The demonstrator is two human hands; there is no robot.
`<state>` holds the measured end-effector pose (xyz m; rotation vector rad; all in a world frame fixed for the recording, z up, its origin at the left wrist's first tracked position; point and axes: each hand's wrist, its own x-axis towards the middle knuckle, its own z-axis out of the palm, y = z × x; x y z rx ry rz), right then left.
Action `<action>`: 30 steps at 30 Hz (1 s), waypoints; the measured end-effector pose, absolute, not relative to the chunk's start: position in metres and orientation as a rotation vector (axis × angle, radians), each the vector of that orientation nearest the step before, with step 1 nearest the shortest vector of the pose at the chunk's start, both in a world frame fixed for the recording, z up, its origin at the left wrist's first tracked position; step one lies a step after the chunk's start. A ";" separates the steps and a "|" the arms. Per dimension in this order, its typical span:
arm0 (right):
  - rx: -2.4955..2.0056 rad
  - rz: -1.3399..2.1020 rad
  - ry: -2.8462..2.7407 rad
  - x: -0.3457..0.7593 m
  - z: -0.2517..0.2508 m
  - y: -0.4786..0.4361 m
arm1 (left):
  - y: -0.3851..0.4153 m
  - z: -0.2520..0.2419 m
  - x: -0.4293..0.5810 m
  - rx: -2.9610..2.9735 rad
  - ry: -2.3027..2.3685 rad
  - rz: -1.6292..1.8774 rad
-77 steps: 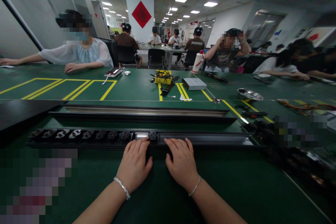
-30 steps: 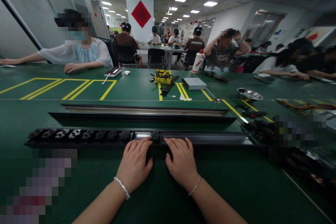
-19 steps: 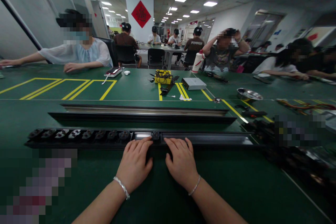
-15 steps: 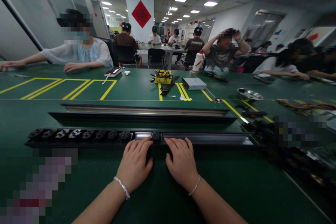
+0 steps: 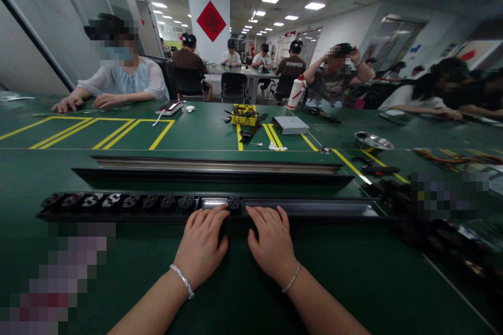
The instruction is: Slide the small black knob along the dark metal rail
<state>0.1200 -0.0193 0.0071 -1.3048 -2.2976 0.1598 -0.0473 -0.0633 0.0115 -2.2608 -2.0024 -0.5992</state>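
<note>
Two hands of mine, the left hand [image 5: 205,243] and the right hand [image 5: 273,243], rest at the near edge of a long black rail [image 5: 310,209] that lies crosswise before me on the green table [image 5: 236,293]. Both are loosely spread, fingers bent toward that edge and thumbs hanging apart from it; neither is closed round anything, and I can't tell how hard the fingertips press. Near the gap between them sits a single socket [image 5: 233,202], inside the rail's channel, my left forefinger touching it or just beside it. To do this well, I'd say I should steady the rail with light, even pressure from both sides, make any nudge to the socket run straight along the channel so it doesn't tilt and jam, and keep my fingertips off its metal parts. The rail looks dark and glossy, with a bright gleam to either side of the single socket. Farther left, eight sockets [image 5: 131,200] form a row, mostly black with coppery specks, the third and fourth from the left end paler. The single socket looks black, its finer details too small to make out.
</note>
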 end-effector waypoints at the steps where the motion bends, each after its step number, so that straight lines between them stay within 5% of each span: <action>1: -1.306 0.160 -2.298 0.120 0.007 -0.020 | -0.063 0.011 -0.047 -2.260 -2.001 -0.597; 30: -1.322 0.079 -2.337 0.120 0.011 -0.022 | -0.064 0.012 -0.047 -2.280 -1.986 -0.567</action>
